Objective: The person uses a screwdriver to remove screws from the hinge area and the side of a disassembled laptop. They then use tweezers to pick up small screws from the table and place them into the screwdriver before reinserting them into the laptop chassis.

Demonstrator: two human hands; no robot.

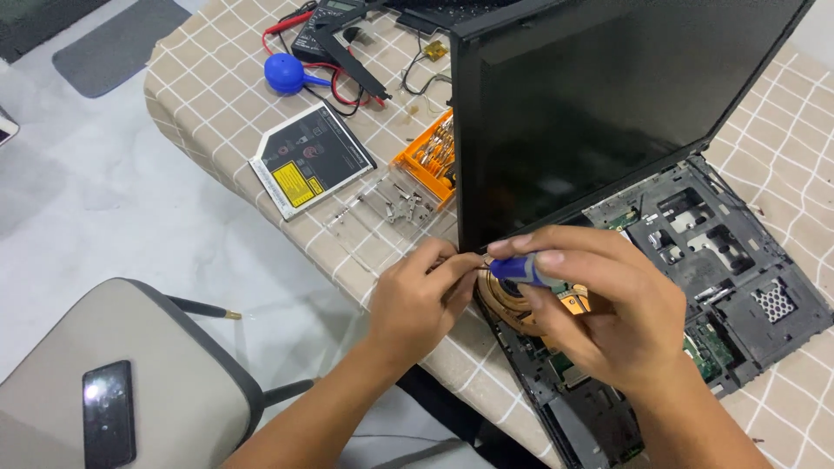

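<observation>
The thing under both hands was an opened laptop (pixel 695 260), its keyboard and top cover gone, so that the black inner frame, green circuit boards and a round copper-coloured fan housing (pixel 512 300) lay bare. Its dark screen (pixel 599 95) stood upright behind the hands. It sat at the near edge of the table, toward the right of the view.

At the far left a dark phone (pixel 109 412) lay on the grey seat of a chair (pixel 156 382), over a pale tiled floor (pixel 113 191) with a grey mat (pixel 117 43) further back. The table wore a beige checked cloth (pixel 208 78). On it, from the left, lay a blue rubber air blower (pixel 285 73), a flat optical drive (pixel 311 161) with a yellow label, a dark multimeter (pixel 326 26) with red and black leads, a clear plastic lid (pixel 391 204) with small screws on it, and an orange case of screwdriver bits (pixel 430 156) just beside the screen's edge.

The left hand (pixel 417 300) reached in from below, fingers curled and pinched narrow at the hinge corner of the laptop; whether anything was held between them could not be told. The right hand (pixel 608 304) arched over the fan housing, thumb and fingers closed round a blue-handled screwdriver (pixel 519 269), whose tip pointed toward the left fingertips and met them at the screen's lower corner.
</observation>
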